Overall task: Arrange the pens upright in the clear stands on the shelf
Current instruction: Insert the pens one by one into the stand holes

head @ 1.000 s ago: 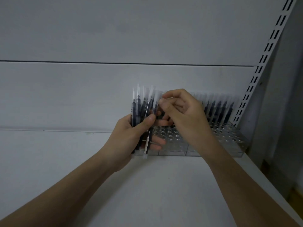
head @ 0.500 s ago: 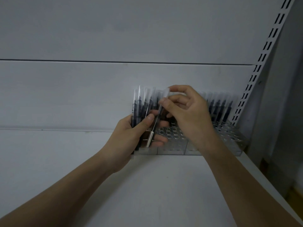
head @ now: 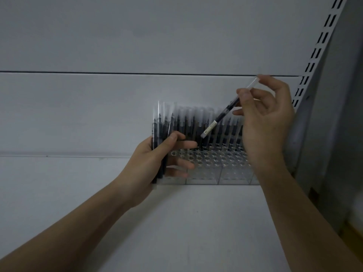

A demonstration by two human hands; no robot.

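The left hand [head: 157, 160] is wrapped around a bunch of pens [head: 162, 134], standing up by the clear stands [head: 212, 165] on the shelf [head: 176, 222]. Farther back, the right hand [head: 267, 118] pinches one pen [head: 225, 112], tilted above the back row. I think it must go straight, then down into an empty hole.
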